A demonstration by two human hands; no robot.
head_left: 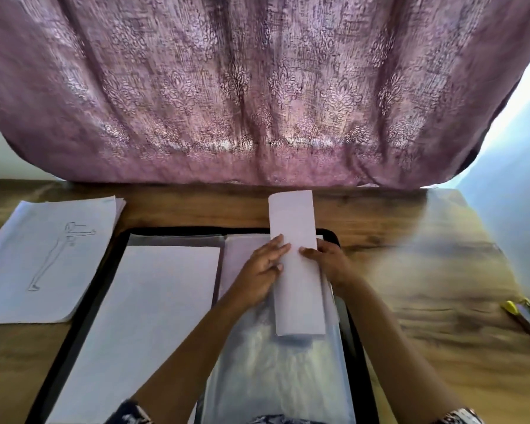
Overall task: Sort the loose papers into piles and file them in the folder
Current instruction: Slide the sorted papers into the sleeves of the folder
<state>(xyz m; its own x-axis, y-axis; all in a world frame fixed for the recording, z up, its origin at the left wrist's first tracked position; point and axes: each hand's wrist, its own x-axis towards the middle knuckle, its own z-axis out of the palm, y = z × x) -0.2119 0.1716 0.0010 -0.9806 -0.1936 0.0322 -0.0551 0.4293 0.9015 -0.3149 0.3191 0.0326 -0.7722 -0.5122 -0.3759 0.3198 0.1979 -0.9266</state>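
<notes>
Two grips meet on one folded paper [291, 218], a long narrow strip just right of the frame's centre. It lies over the right half of the open folder [172, 231], with its far end reaching past the folder's black rim toward the curtain [257, 87]. We cannot tell whether it rests on the clear plastic sleeve [273, 377] or is held slightly above it.

The left grip [262, 270] is released, its fingers fairly straight and laid on the paper's left edge. The right grip [332, 264] appears to pinch the right edge, with the thumb on top and the fingers seemingly tucked beneath.

We judge the paper very light and limp, with the fold giving it some stiffness along its length. It should crease or tear if squeezed, and it may slide on the glossy sleeve. We would hold it by the long edges near the middle, as now, so that neither end droops.

One plain white sheet [141, 316] fills the folder's left half. At the frame's left, a pile of papers [43, 255] sits on the wooden bench [426, 270], well apart from the hands, and its top sheet bears a pencil figure.
</notes>
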